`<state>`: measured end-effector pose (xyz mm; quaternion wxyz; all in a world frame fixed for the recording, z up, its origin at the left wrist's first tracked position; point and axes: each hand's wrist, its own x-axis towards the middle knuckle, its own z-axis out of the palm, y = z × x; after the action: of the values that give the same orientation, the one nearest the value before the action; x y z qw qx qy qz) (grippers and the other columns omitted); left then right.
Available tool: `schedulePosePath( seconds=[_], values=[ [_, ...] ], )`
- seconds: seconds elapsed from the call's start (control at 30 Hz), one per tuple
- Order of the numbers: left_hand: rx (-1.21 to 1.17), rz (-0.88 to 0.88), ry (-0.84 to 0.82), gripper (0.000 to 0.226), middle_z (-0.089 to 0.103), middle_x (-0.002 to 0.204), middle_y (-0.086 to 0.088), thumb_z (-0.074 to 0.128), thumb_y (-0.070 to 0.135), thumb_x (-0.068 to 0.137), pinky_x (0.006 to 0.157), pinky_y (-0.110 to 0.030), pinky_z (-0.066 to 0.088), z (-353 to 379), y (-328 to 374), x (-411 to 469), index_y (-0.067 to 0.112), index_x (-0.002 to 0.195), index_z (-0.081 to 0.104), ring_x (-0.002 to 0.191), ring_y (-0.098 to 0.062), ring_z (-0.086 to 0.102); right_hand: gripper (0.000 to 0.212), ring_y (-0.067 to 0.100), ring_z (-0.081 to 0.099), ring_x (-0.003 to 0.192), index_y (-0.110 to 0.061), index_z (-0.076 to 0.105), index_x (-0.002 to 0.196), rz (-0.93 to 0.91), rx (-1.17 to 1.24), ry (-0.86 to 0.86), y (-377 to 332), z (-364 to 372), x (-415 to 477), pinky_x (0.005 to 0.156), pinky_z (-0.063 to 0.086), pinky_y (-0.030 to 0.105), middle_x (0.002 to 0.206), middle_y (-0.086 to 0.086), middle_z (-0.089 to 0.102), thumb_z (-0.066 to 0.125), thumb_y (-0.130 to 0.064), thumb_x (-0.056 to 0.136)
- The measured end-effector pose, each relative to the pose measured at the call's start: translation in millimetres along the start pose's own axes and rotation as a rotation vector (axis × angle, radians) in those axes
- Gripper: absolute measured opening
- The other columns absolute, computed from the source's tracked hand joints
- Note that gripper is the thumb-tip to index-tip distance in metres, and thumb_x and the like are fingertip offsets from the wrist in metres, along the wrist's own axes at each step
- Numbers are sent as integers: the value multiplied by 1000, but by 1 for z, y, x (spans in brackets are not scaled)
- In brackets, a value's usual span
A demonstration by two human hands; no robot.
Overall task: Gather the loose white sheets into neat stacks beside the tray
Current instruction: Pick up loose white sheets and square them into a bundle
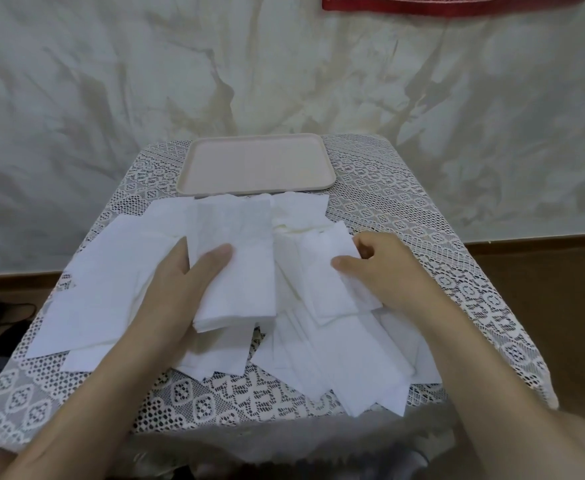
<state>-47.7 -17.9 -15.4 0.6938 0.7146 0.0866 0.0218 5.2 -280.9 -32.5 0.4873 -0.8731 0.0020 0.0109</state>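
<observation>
Working just short of a bare pink tray [256,164], amid loose sheets [104,299] overlapping under both hands on the lace tablecloth [214,403]. Gripping a squared stack of white sheets [240,271] in the left hand [180,289], thumb on top, fingers hiding underneath; pinching the edge of a single sheet [320,284] with the right hand [382,270] alongside.

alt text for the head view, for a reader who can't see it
A person's left grip holds a stack of white sheets over loose sheets scattered on a lace-covered table, while the right grip pinches a sheet. An empty pale tray sits beyond them.
</observation>
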Motion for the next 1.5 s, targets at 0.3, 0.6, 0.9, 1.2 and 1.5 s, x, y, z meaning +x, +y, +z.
schedulePosePath(
  seconds=[0.3,0.6,0.9,1.2,1.5],
  values=[
    [7,1,10,33,80,110,0,72,40,95,92,-53,58,0,-2,-1,28,125,68,103,-28,76,25,13,48,59,-15,67,87,56,23,-42,3,-2,-3,60,34,28,61,-13,50,79,-36,86],
    [26,0,6,29,80,108,1,68,39,98,87,-48,59,2,2,-3,28,125,68,100,-25,76,21,37,73,94,-6,71,100,35,179,-65,-10,-5,-7,86,57,55,97,14,76,72,-25,91],
    [31,18,-24,39,80,111,2,74,46,91,98,-59,57,1,3,-4,29,125,67,104,-26,76,14,35,74,92,-8,71,104,73,54,-241,-3,-35,-36,61,55,33,98,14,77,65,-18,96],
    [23,23,-26,50,79,114,0,69,52,81,99,-62,56,-1,3,-6,31,127,67,105,-27,76,24,20,71,80,-18,71,91,88,-220,-312,-3,-25,-44,73,54,38,88,-2,75,76,-40,85],
    [-6,27,-9,47,80,109,-2,73,48,81,83,-46,58,-13,5,0,27,124,69,98,-26,77,7,12,57,48,-14,73,95,12,236,-54,-18,-7,-18,45,44,26,66,-4,71,68,-18,98]
  ],
)
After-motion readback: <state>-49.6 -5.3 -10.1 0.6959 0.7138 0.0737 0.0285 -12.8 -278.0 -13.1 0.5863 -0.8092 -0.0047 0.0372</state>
